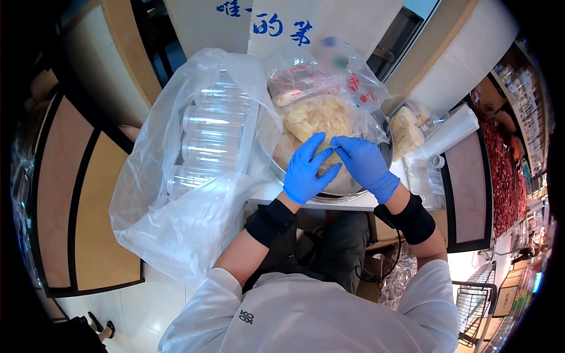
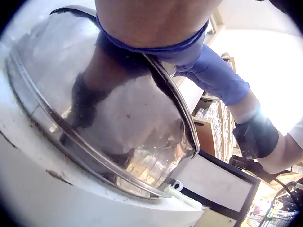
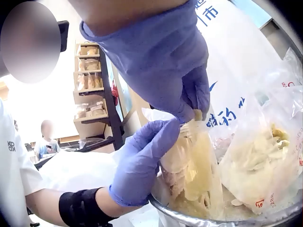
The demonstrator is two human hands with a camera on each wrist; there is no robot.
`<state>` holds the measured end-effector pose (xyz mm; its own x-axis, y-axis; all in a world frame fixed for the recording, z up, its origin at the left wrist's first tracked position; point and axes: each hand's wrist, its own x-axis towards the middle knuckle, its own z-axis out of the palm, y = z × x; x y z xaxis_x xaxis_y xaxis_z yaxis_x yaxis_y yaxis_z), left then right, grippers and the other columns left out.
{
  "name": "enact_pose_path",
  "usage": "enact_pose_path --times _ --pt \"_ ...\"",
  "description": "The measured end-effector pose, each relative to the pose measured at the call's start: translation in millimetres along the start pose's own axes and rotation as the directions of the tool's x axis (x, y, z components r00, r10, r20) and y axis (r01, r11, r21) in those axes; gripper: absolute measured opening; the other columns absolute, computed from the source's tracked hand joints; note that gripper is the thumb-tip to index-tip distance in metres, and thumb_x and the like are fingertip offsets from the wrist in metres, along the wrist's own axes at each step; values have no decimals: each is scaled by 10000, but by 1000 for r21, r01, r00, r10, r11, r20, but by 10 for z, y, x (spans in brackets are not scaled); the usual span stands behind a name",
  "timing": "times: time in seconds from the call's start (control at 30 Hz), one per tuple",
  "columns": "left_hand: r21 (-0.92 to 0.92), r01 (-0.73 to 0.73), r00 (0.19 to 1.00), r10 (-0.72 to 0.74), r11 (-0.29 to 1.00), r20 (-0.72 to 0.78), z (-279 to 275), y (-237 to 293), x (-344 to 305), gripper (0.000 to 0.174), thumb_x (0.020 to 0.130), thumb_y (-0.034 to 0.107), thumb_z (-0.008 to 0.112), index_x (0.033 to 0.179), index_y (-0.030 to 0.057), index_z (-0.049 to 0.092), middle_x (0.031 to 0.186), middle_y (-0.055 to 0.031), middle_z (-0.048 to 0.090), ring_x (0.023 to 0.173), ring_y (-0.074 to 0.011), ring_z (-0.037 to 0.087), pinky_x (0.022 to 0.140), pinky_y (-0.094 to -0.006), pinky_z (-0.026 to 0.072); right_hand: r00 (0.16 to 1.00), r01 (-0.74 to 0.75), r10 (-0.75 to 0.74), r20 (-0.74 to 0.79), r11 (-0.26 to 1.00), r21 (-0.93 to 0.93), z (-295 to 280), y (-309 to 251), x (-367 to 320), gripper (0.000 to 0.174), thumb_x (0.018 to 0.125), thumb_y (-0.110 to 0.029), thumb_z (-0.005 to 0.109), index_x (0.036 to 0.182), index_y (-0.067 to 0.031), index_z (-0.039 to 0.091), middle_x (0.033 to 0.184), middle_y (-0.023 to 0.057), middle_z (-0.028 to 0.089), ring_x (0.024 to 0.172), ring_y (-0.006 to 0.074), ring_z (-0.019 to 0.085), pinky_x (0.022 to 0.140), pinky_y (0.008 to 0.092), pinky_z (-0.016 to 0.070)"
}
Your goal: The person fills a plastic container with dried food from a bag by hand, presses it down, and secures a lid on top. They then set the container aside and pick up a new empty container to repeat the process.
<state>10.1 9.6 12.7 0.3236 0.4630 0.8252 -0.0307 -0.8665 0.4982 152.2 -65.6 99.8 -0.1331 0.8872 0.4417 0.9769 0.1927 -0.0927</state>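
The left hand and right hand, fingers bent close together, pinched the top of a clear bag hanging just below them. Beneath was the bowl; another bag lay ahead, jars to the hands' left.

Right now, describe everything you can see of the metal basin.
The metal basin is round and silvery, with a rounded rim, a reflective wall and a raised ring near its base. It stands upright on a white counter, holding bagged pale yellow slices. The left hand and right hand are over it.
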Motion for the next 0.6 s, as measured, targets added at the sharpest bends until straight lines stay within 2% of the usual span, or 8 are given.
enact_pose_path --times 0.03,0.07,0.13,0.23,0.37,0.43,0.53,0.6 --pt "12 -23 1000 23 1000 -3 0 -3 3 478 699 195 798 1117 68 604 1267 -193 545 1099 -369 578 878 -411 494 995 -68 62 82 995 76 -27 -11 0 113 873 -126 588 984 -103 589 779 105 650 694 290 648 624 367 505" --pt "13 -22 1000 22 1000 -5 12 -13 -5 478 699 195 798 1117 68 604 1267 -193 545 1099 -369 578 878 -411 494 995 -67 60 83 995 76 -57 -28 6 113 873 -126 588 984 -103 589 779 105 650 694 290 648 624 367 505" --pt "-65 21 1000 -20 998 14 35 -25 -27 529 744 233 757 1191 51 538 1288 -198 523 1176 -368 529 942 -428 453 977 -164 132 166 967 194 -125 -68 15 127 861 -105 609 983 -71 617 818 149 643 738 328 634 652 385 495" --pt "-80 44 998 -39 996 54 37 -33 -1 564 744 244 758 1206 38 509 1258 -206 543 1166 -377 535 942 -434 455 961 -195 157 227 968 160 -180 -82 58 143 852 -99 624 989 -60 621 832 151 650 744 311 642 661 361 502" --pt "-41 69 997 -67 997 35 15 13 7 563 739 253 765 1198 30 529 1222 -209 563 1158 -378 544 944 -438 457 981 -170 134 143 946 276 -107 -24 1 175 850 -105 636 1015 -52 612 828 135 656 719 275 656 659 353 516" --pt "20 65 997 -66 998 36 20 18 7 541 736 251 766 1180 22 559 1191 -208 577 1146 -366 554 939 -433 463 976 -212 211 59 844 493 -114 9 -63 238 826 -90 685 1054 -40 641 873 121 663 748 228 657 678 322 517" --pt "31 20 1000 -20 999 -3 19 32 26 494 730 203 769 1144 8 581 1167 -198 594 1106 -385 575 907 -433 485 946 -323 296 131 843 431 -299 32 -80 212 819 -82 702 1025 -34 678 888 98 667 764 190 648 709 299 516" --pt "19 23 1000 -23 1000 3 10 39 43 484 731 197 769 1137 9 583 1161 -197 595 1099 -386 577 905 -431 486 938 -346 303 167 837 423 -336 36 -73 187 818 -77 702 999 -32 690 882 97 670 761 185 647 715 292 516"
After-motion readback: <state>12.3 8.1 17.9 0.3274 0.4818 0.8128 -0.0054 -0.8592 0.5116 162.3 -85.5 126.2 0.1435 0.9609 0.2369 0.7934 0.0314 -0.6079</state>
